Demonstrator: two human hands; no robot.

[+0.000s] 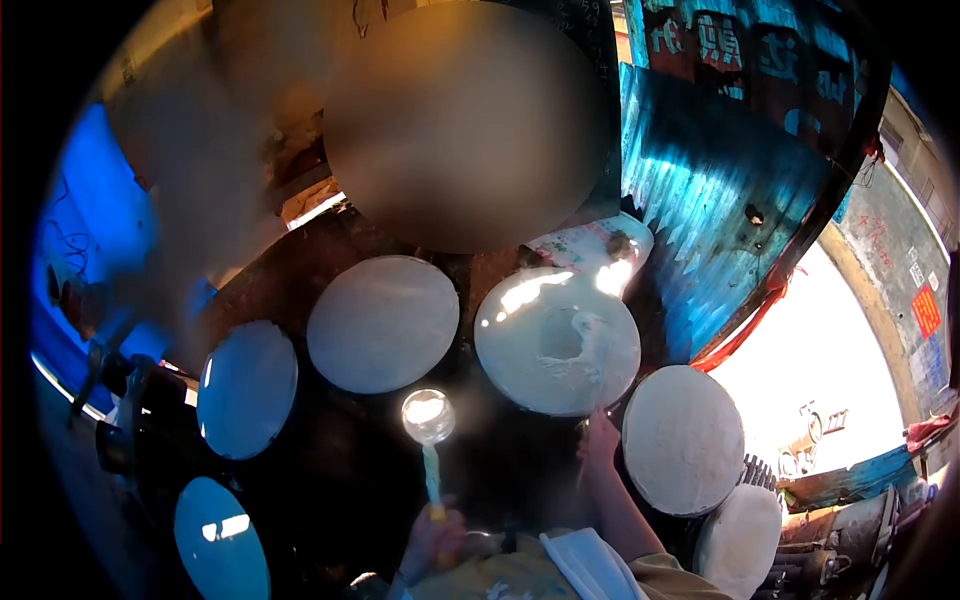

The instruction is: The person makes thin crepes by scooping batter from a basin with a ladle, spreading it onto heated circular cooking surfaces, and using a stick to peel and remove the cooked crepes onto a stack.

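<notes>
In the head view, the left hand (436,538) is clenching the ladle (428,420) by its handle (432,478), near the round white disc (540,345); probably light and stiff, it is offering its surest hold there. The right hand (600,441) is resting by the disc's rim, its grip impossible to tell

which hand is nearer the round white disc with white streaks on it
Right: the right hand is at the near edge of the streaked disc; the left hand is farther off, lower and to the left, gripping a ladle.
</notes>
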